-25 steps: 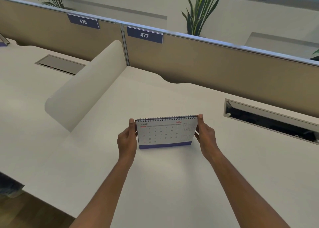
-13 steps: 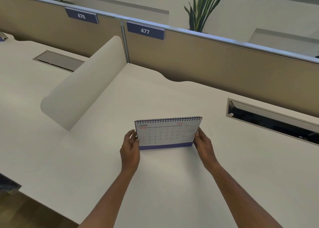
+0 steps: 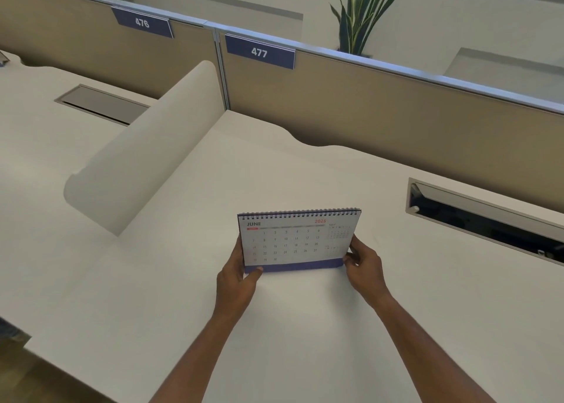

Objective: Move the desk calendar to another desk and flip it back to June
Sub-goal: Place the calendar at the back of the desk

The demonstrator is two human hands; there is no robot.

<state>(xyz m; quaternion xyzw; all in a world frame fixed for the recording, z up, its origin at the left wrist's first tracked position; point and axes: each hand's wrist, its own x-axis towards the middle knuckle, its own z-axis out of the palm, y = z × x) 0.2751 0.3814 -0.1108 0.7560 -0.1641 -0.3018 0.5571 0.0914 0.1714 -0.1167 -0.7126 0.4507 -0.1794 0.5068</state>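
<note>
Far left: blue plate [image 3: 142, 23] on the tan partition [image 3: 396, 109] reads "476". Below it, a grey cable hatch [image 3: 102, 103] set in the neighbouring worktop, lid shut. A rounded white divider [image 3: 143, 164] runs from the partition toward me, between the 2 desks.

Next plate [image 3: 259, 52] reads "477", above the worktop [image 3: 213, 326] I am at.

Centre: desk calendar [image 3: 297, 241] stands upright on this worktop, spiral binding on top, purple base strip along the bottom. Page facing me reads "JUNE" in grey at upper left, a red year at upper right that looks like "2026", dates 1 to 30 in a grid. A small side block at right is headed "MAY"; its digits are too small to read.

My left hand [image 3: 238, 277] grips the calendar's lower left corner, thumb on the purple strip. My right hand [image 3: 364, 267] pinches the lower right edge, fingers closed on it.

Right: second cable hatch [image 3: 488, 216], lid open; the inside is dark, contents cannot be made out.

Behind the partition: 1 tall green plant [image 3: 363, 12].
</note>
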